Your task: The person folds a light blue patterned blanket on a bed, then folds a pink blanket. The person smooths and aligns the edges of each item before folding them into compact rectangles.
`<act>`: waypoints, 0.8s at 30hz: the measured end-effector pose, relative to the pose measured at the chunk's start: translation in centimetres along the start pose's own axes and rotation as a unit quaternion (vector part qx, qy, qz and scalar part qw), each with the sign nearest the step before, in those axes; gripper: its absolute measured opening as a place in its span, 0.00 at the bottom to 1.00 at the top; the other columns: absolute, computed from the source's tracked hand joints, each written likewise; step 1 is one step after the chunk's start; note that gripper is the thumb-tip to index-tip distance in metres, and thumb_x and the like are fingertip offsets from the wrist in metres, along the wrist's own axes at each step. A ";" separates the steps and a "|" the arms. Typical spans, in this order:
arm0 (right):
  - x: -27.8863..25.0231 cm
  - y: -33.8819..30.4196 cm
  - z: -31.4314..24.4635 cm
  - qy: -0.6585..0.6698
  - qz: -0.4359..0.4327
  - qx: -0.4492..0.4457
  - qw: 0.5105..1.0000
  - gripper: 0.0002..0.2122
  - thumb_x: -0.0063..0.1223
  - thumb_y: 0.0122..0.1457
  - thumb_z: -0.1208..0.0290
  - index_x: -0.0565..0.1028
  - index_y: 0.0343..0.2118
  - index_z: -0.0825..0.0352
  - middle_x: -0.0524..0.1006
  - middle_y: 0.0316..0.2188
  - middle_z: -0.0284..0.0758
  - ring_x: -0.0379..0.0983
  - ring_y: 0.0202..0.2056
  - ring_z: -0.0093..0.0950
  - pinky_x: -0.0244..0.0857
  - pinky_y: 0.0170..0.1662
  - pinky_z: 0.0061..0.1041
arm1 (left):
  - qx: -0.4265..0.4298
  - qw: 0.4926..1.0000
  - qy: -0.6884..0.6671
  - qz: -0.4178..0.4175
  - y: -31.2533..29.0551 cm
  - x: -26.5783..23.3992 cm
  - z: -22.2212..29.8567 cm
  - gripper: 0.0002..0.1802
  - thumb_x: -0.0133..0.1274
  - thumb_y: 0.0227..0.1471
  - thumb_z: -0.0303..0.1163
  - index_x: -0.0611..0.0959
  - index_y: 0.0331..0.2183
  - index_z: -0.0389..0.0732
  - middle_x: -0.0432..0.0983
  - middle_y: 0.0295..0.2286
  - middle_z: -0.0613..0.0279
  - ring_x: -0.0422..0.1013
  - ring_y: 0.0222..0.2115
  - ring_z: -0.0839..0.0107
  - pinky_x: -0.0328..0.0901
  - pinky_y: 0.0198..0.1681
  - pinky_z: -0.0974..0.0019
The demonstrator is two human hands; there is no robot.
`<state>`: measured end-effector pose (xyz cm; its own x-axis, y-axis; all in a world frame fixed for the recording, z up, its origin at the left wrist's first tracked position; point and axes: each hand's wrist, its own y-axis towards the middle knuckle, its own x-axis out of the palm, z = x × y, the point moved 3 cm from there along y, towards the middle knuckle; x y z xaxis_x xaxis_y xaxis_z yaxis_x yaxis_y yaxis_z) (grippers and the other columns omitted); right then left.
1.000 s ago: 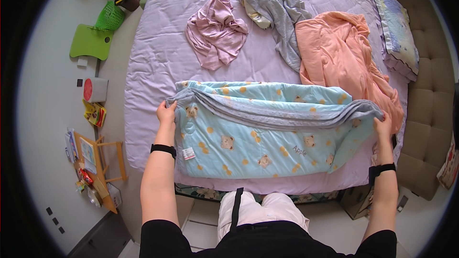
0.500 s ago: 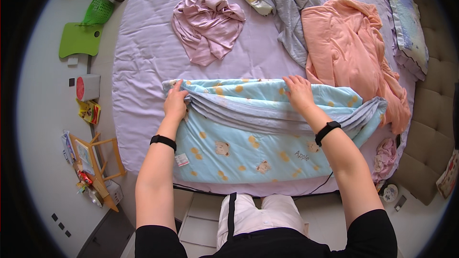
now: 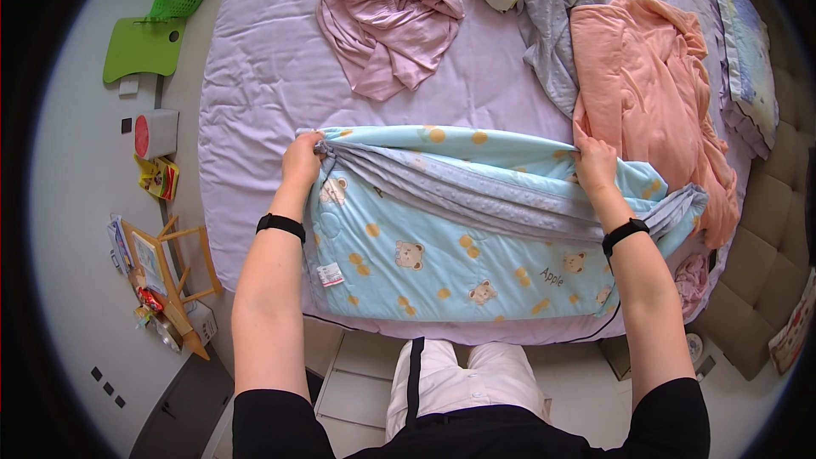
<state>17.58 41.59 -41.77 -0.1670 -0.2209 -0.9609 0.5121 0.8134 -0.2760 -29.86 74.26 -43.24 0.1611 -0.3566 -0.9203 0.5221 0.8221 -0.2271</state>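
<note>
A light blue blanket (image 3: 425, 276) with bears and yellow fruit lies along the near edge of the bed, its grey dotted underside showing in a bunched band across the middle. My left hand (image 3: 302, 157) is closed around the blanket's far left corner. Farther right, my right hand (image 3: 595, 163) grips the same far edge, fingers curled over the fabric. Between the two hands the edge is stretched in a slack line. A white label (image 3: 330, 274) shows at the blanket's lower left.
Beyond the blanket, a crumpled pink cloth (image 3: 387, 25), a grey dotted cover (image 3: 552, 25) and a peach blanket (image 3: 637, 76) lie on the lilac bed sheet (image 3: 255, 59). A pillow (image 3: 748, 59) rests by the padded headboard (image 3: 765, 229). A small wooden table (image 3: 170, 289) stands left of the bed.
My right hand has moved right along the far edge and closed on it; my left hand has closed on the corner. The edge between them is pulled straighter, and the view has shifted slightly.
</note>
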 end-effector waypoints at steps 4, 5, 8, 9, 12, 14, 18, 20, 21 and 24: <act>-5.1 -1.5 -6.2 0.037 0.234 -0.146 0.960 0.10 0.59 0.50 0.72 0.76 0.37 0.61 0.76 0.35 0.34 0.71 0.40 0.36 0.63 0.48 0.39 | -0.093 0.984 -0.115 0.100 -1.4 -0.9 -1.7 0.12 0.61 0.45 0.22 0.83 0.36 0.39 0.81 0.32 0.56 0.76 0.33 0.68 0.68 0.37 0.66; -5.4 -2.0 -7.9 0.071 0.208 -0.196 0.956 0.11 0.58 0.49 0.72 0.76 0.37 0.62 0.75 0.35 0.34 0.71 0.40 0.36 0.63 0.48 0.38 | -0.177 0.954 -0.207 0.123 -2.1 -0.6 -4.3 0.12 0.62 0.46 0.22 0.83 0.36 0.38 0.80 0.32 0.59 0.75 0.33 0.71 0.68 0.37 0.68; -5.0 -6.0 -11.1 0.134 0.105 -0.325 0.930 0.12 0.55 0.47 0.74 0.75 0.37 0.63 0.74 0.35 0.33 0.71 0.38 0.34 0.66 0.46 0.34 | -0.256 0.841 -0.439 0.183 -3.0 0.2 -7.6 0.09 0.61 0.49 0.21 0.82 0.36 0.37 0.79 0.31 0.68 0.71 0.32 0.79 0.65 0.38 0.73; -3.7 -7.7 -11.8 0.140 0.056 -0.358 0.922 0.12 0.54 0.47 0.75 0.75 0.38 0.63 0.74 0.34 0.33 0.71 0.38 0.33 0.67 0.43 0.31 | -0.255 0.830 -0.461 0.184 -2.6 0.1 -7.5 0.09 0.61 0.49 0.20 0.82 0.36 0.37 0.79 0.31 0.68 0.71 0.32 0.79 0.65 0.38 0.73; -0.1 -12.8 -13.5 0.139 -0.114 -0.440 0.880 0.11 0.48 0.52 0.74 0.72 0.40 0.60 0.73 0.30 0.31 0.72 0.35 0.32 0.70 0.38 0.30 | -0.264 0.801 -0.499 0.200 -1.8 0.1 -7.1 0.08 0.60 0.50 0.20 0.82 0.35 0.37 0.79 0.32 0.69 0.71 0.32 0.79 0.65 0.39 0.74; 0.8 -14.9 -14.2 0.075 -0.229 -0.429 0.871 0.17 0.47 0.54 0.74 0.71 0.49 0.59 0.73 0.34 0.31 0.71 0.41 0.31 0.68 0.42 0.29 | -0.276 0.782 -0.519 0.209 -1.6 0.4 -7.4 0.09 0.61 0.50 0.20 0.82 0.36 0.37 0.79 0.32 0.68 0.71 0.32 0.79 0.65 0.39 0.74; 2.2 -16.4 -13.1 0.012 -0.205 -0.370 0.906 0.24 0.47 0.56 0.72 0.67 0.59 0.58 0.70 0.45 0.33 0.65 0.51 0.32 0.61 0.52 0.31 | -0.239 0.768 -0.551 0.220 -0.3 0.0 -5.6 0.11 0.61 0.50 0.20 0.81 0.38 0.37 0.79 0.32 0.68 0.72 0.33 0.78 0.67 0.40 0.73; 1.8 -16.0 -13.0 -0.017 -0.154 -0.332 0.930 0.25 0.49 0.56 0.70 0.66 0.60 0.59 0.68 0.51 0.36 0.62 0.55 0.34 0.59 0.55 0.33 | -0.225 0.767 -0.564 0.205 0.0 -0.2 -6.0 0.11 0.62 0.50 0.21 0.82 0.38 0.38 0.79 0.33 0.68 0.72 0.33 0.78 0.67 0.40 0.74; 1.6 -15.9 -12.5 -0.013 -0.154 -0.280 0.948 0.26 0.51 0.56 0.68 0.65 0.60 0.59 0.66 0.53 0.37 0.60 0.57 0.35 0.57 0.56 0.35 | -0.223 0.769 -0.571 0.181 0.1 0.0 -6.0 0.11 0.62 0.50 0.21 0.82 0.38 0.39 0.79 0.33 0.68 0.72 0.33 0.78 0.67 0.40 0.74; 1.8 -14.9 -10.8 -0.008 -0.137 -0.158 0.978 0.30 0.57 0.54 0.63 0.63 0.61 0.60 0.61 0.59 0.40 0.55 0.61 0.39 0.53 0.60 0.39 | -0.234 0.807 -0.531 0.108 -0.2 0.5 -7.0 0.14 0.63 0.49 0.24 0.81 0.41 0.38 0.80 0.35 0.66 0.73 0.35 0.76 0.67 0.42 0.72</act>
<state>0.57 34.83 -39.15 -0.2475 -0.4596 -0.8529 0.1628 0.8481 -0.5043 -35.69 77.02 -45.91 0.9628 -0.1586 -0.2188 0.0532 0.9050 -0.4222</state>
